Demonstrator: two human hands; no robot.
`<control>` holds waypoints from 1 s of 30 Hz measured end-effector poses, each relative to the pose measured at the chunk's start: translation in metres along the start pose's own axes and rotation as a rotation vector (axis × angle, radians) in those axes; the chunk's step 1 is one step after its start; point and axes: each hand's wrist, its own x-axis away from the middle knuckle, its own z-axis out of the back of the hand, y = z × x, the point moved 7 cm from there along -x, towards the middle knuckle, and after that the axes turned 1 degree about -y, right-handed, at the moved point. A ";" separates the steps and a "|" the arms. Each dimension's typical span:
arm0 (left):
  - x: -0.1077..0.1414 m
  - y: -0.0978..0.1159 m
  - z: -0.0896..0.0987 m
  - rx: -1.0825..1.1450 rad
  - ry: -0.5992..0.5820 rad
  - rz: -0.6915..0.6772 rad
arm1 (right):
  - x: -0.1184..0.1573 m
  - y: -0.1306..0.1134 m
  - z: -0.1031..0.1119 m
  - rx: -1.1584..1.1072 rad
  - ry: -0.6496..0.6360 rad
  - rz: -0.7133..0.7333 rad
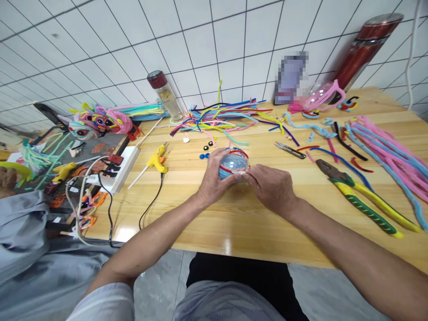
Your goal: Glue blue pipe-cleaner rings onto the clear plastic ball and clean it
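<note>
A clear round ball (235, 161) with red and blue pipe cleaners around it is held low over the wooden table. My left hand (217, 175) wraps round its left side, thumb along the near edge. At the ball's right edge, my right hand (270, 185) pinches at a small whitish piece (238, 171) on the surface. Just left of the ball lie blue discs (202, 156) and small black rings (207, 146). A yellow glue gun (157, 161) rests farther left, and small scissors (290, 150) lie to the right.
Green-yellow pliers (364, 196) and pink and blue pipe cleaners (391, 156) lie right. More pipe cleaners (217, 118), a glass bottle (169, 98), a phone (290, 79) and a red flask (366, 49) are along the wall. A power strip (124, 169) and another person's grey sleeve (23, 227) are left.
</note>
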 end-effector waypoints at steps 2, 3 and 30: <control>0.000 0.001 0.000 -0.002 0.000 0.001 | 0.000 -0.001 0.001 0.012 0.012 -0.002; -0.001 0.001 0.000 0.000 0.000 0.003 | 0.000 -0.001 0.002 0.024 0.022 -0.006; 0.000 0.003 0.001 0.063 0.017 0.021 | 0.000 -0.008 0.005 0.071 0.108 -0.016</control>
